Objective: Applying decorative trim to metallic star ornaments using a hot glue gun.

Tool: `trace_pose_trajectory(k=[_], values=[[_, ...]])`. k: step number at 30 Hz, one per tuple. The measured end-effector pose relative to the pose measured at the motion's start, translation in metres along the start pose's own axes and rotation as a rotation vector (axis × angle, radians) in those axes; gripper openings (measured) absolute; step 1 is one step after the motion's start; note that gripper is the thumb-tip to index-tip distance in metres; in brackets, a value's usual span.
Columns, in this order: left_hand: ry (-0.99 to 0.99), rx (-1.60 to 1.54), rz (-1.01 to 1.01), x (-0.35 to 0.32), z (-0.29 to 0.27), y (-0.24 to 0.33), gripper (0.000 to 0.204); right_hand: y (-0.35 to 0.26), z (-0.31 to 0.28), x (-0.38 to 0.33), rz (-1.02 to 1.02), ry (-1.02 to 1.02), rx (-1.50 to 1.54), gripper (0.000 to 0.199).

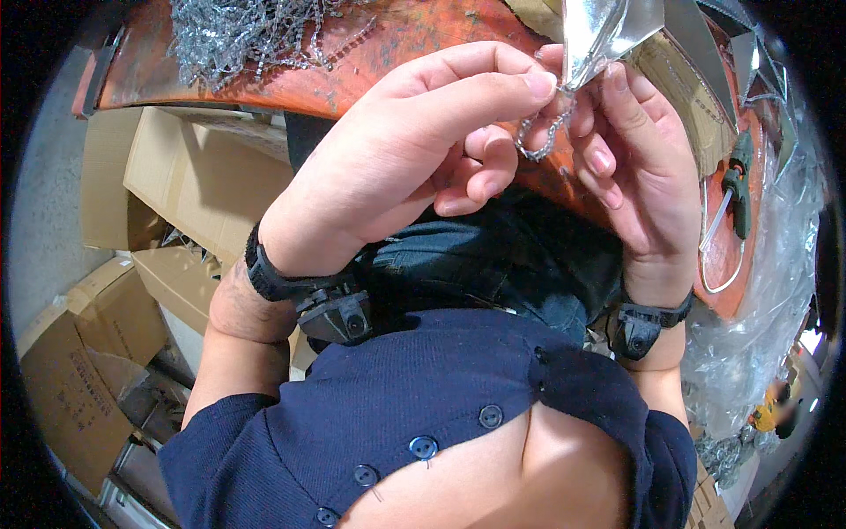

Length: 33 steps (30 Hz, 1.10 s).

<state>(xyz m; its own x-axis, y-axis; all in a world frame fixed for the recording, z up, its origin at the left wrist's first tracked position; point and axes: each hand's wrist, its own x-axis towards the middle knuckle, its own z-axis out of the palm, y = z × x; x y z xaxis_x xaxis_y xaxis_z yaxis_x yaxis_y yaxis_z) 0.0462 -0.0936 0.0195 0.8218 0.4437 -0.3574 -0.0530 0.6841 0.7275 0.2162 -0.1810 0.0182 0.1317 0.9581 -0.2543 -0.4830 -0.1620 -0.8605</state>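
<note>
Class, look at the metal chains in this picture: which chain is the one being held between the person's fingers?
The short loop of chain hanging below the silver foil pouch, pinched between left hand and right hand. The other chains lie heaped, untouched, on the orange table.

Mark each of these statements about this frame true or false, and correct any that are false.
1. Both hands pinch a short silver chain. True.
2. The right hand is also at a shiny foil pouch. True.
3. The work surface is blue. False: it is orange.
4. The left hand wears a glove. False: it is bare, with a black strap at the wrist.
5. Cardboard boxes sit at the person's left. True.
</note>
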Motion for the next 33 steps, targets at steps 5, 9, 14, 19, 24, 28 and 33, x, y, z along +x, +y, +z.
trace_pose_trajectory(k=[5, 9, 14, 19, 24, 28, 33], values=[[-0.058, 0.037, 0.091, 0.002, -0.006, -0.005, 0.016, 0.01, -0.006, 0.001, -0.053, 0.091, 0.125, 0.043], [-0.062, 0.084, 0.145, 0.002, -0.006, -0.005, 0.014, 0.009, 0.005, 0.001, -0.058, 0.137, 0.14, 0.043], [0.026, 0.224, 0.304, -0.001, -0.002, -0.005, 0.008, 0.011, 0.012, 0.001, -0.051, 0.222, 0.266, 0.042], [0.023, 0.256, 0.324, -0.001, -0.002, -0.007, 0.008, 0.012, -0.001, 0.004, -0.063, 0.097, 0.157, 0.04], [0.015, 0.268, 0.319, 0.003, -0.002, -0.011, 0.008, 0.023, 0.003, 0.0, -0.082, 0.138, 0.366, 0.039], [0.057, 0.21, 0.195, -0.002, 0.005, -0.006, 0.01, 0.018, 0.004, -0.002, -0.08, 0.167, 0.387, 0.038], [0.05, 0.038, -0.038, -0.001, -0.001, 0.004, 0.014, 0.009, 0.008, 0.0, -0.013, 0.042, 0.161, 0.037]])
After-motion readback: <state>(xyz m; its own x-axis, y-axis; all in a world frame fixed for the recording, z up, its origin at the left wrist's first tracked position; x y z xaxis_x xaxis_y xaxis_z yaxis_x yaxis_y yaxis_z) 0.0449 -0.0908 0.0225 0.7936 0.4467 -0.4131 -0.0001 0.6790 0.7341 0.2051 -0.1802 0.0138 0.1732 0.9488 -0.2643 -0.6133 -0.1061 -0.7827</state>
